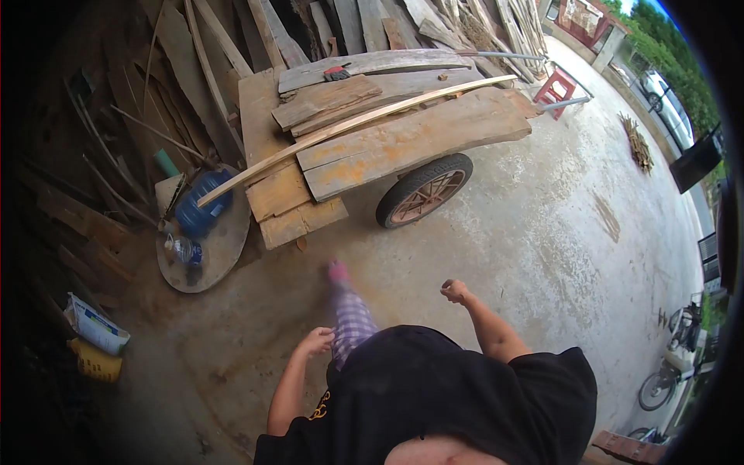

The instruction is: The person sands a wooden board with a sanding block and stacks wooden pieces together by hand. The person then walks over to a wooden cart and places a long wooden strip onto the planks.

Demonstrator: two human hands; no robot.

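Observation:
My left hand (316, 342) hangs beside my leg with half-bent fingers slightly apart, and I see nothing held in it. Out in front of my body is my right hand (456, 291), its fingers curled closed; a small dark spot shows at the fingertips, too small to name. Neither hand touches the wooden cart (275, 225) ahead. On the cart lie several weathered planks (411, 147), a long pale strip of wood (364, 115) and a red-and-black glove (336, 73). The cart's spoked wheel (425, 191) faces me.
A blue water jug (203, 203) and a clear plastic bottle (183, 250) are on a round board (205, 277) at left. Many boards (341, 27) lean at the back. A red stool (555, 93) stands beyond the cart handles. A motorbike (670, 360) is at right.

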